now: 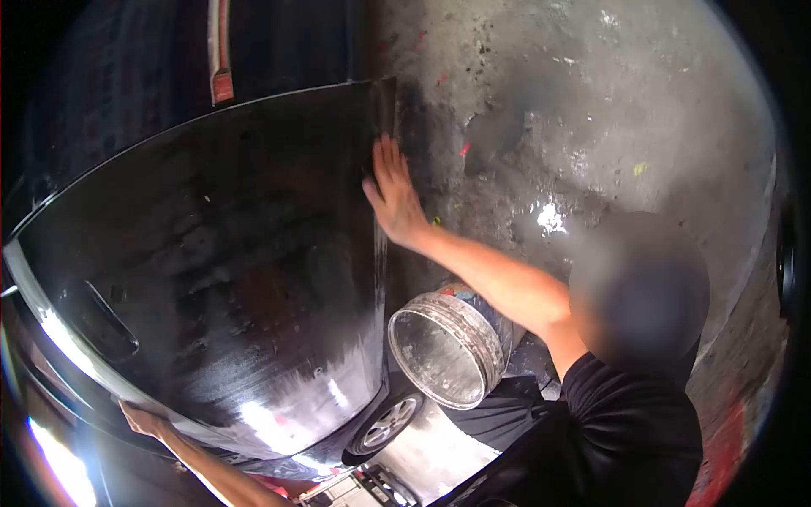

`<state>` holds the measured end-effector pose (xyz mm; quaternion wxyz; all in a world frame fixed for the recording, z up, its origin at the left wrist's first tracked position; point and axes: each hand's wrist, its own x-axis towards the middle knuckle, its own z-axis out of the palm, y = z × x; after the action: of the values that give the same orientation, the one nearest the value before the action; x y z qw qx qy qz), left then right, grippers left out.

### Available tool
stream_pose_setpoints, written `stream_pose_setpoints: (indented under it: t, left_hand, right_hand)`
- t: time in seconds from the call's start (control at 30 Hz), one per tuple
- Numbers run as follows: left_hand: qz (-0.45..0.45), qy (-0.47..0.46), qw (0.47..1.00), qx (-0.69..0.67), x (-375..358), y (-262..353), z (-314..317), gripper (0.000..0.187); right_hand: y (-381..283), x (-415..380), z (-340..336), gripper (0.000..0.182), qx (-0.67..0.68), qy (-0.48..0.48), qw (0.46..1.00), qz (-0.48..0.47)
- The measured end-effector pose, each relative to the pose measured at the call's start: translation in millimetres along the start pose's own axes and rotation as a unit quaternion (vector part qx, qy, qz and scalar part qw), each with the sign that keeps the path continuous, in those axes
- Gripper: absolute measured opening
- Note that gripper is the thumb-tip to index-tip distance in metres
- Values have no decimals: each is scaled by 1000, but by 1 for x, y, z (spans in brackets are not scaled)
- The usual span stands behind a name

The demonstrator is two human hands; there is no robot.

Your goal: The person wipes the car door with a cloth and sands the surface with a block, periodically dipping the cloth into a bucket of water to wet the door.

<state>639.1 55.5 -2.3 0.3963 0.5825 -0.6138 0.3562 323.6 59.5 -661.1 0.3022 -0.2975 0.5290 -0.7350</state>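
Observation:
Most of the left half is a dark car door panel (279, 211) with dull, scuffed patches and pale dust near its lower end. My right hand (393, 193) lies flat along the panel's long right edge, fingers stretched out and nothing visible in it. At the lower left, my left hand (142, 419) is closed over the panel's pale rim, its fingertips partly hidden. Below my right forearm, an open bucket (448, 355) with a dust-caked rim tilts toward the camera.
A stained grey concrete floor (541, 110) runs along the right. A wheel (393, 425) shows below the panel. A strip with a red end (221, 84) lies on the adjoining dark bodywork. A blurred round area (638, 296) beside my right shoulder cannot be made out.

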Motion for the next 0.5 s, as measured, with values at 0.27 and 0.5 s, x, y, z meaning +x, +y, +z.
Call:
stream_pose_setpoints:
  t: [0.27,0.5]
  left_hand:
    - [-29,2,1000,-6,-7,9,-3,56]
    - [15,15,999,30,-7,9,-1,55]
  right_hand:
    - [2,-5,11,77,-19,25,999,-26]
    - [-7,104,-31,65,79,176,981,-4]
